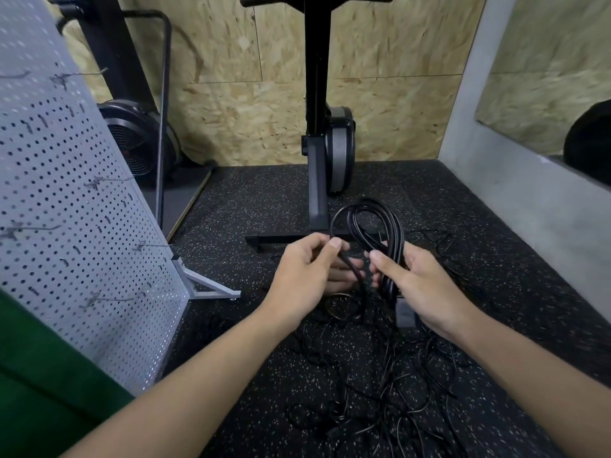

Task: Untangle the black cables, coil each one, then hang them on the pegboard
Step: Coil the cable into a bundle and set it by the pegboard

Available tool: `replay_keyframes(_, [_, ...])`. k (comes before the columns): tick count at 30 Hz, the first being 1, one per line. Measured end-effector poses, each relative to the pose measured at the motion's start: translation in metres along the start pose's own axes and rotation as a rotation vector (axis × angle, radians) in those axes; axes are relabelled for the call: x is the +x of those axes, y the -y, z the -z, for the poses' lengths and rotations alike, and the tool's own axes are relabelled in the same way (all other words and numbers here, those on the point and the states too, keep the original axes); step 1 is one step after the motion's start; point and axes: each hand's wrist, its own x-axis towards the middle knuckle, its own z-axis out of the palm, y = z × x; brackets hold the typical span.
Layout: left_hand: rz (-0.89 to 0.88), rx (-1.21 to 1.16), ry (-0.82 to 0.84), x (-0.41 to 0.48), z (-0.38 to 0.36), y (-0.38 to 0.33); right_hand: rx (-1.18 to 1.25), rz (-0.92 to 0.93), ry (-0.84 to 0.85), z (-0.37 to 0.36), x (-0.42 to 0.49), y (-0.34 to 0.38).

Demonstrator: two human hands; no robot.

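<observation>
Black cable coil (367,223) sits part-wound above the floor (248,200), my right hand (426,289) with its grip curled round the loops, my left hand (304,276) pinching the loose strand; tangle (380,391) and bare pegboard (66,193) remain.

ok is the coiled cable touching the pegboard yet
Apart. The head view shows the coiled cable held by the left hand and right hand, with floor visible between it and the pegboard.

A black rubber floor (446,200) flecked with pale specks runs back to an OSB wall (248,110). A black upright exercise machine (315,94) with a grey flywheel housing (342,150) stands against the wall, a fan-wheel machine (132,143) sits at far left, and a grey concrete wall (515,180) borders the right
</observation>
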Motion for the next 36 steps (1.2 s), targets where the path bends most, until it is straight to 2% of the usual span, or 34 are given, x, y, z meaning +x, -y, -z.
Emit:
replay_keyframes(3, [-0.003, 0.035, -0.058, 0.001, -0.001, 0.003, -0.022, 0.01, -0.043, -0.009, 0.0, -0.002])
replay_keyframes(8, [-0.035, 0.356, -0.055, 0.006, 0.006, 0.012, -0.216, -0.047, -0.017, -0.013, -0.001, -0.009])
replay_keyframes(12, [-0.003, 0.108, -0.044, 0.004, 0.003, 0.007, -0.214, -0.047, 0.058, -0.014, -0.002, -0.006])
replay_keyframes(14, [-0.004, 0.098, -0.005, 0.005, 0.005, 0.007, -0.136, -0.078, 0.107, -0.014, -0.004, -0.004])
replay_keyframes(18, [-0.141, 0.409, 0.048, 0.008, 0.017, 0.015, -0.134, -0.092, 0.086, -0.013, -0.004, -0.001])
replay_keyframes(20, [-0.096, 0.47, 0.134, 0.011, 0.025, 0.025, -0.017, -0.091, 0.037, -0.012, -0.003, 0.003])
replay_keyframes(23, [0.062, 0.599, 0.458, 0.007, 0.025, 0.046, 0.288, -0.134, 0.034, -0.012, -0.003, 0.011])
replay_keyframes(25, [-0.02, 0.722, 0.545, 0.005, 0.02, 0.064, 0.464, -0.175, 0.099, -0.011, -0.004, 0.012])
replay_keyframes(27, [-0.124, 0.83, 0.577, 0.003, 0.017, 0.075, 0.497, -0.181, 0.13, -0.009, -0.004, 0.01])
replay_keyframes(30, [-0.065, 0.914, 0.564, 0.007, 0.024, 0.078, 0.41, -0.166, -0.019, 0.001, 0.003, 0.004])
replay_keyframes(33, [-0.039, 0.936, 0.474, 0.014, 0.036, 0.076, 0.174, -0.173, -0.229, 0.023, 0.011, -0.006])
replay_keyframes(34, [-0.064, 0.939, 0.444, 0.016, 0.037, 0.073, 0.054, -0.185, -0.249, 0.029, 0.013, -0.01])
replay_keyframes(36, [-0.186, 0.964, 0.407, 0.016, 0.034, 0.064, -0.308, -0.207, -0.169, 0.036, 0.012, -0.019])
